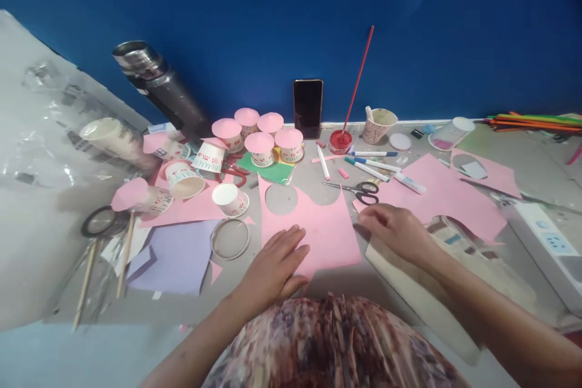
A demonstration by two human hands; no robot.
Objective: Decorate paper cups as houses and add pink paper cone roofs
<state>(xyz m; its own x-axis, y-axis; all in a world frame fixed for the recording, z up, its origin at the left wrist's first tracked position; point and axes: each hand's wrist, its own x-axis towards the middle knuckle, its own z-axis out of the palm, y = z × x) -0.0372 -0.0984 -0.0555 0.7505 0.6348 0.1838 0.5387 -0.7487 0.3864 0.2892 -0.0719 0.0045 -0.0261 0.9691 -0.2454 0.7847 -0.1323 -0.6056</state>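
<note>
My left hand [278, 264] lies palm down, fingers stretched, on the lower left part of a pink paper sheet [318, 236] with round cut-outs along its far edge. Just off that sheet's right side, my right hand [395, 230] has its fingers curled together; whatever is under the fingertips, if anything, is hidden. Scissors with black handles [367, 193] lie beyond the right hand, blades pointing left. A roll of tape [231, 239] rests left of the sheet, below a white paper cup [230, 199]. Another pink sheet [436, 188] spreads behind the right hand.
Decorated cups with pink cone tops [260, 148] stand at the back, near a leaning phone [308, 109]. A red pot [341, 142] holds a tall stick. Markers [373, 163] lie scattered. On the left are a dark flask [168, 91] and purple paper [175, 254]; a power strip [545, 242] sits right.
</note>
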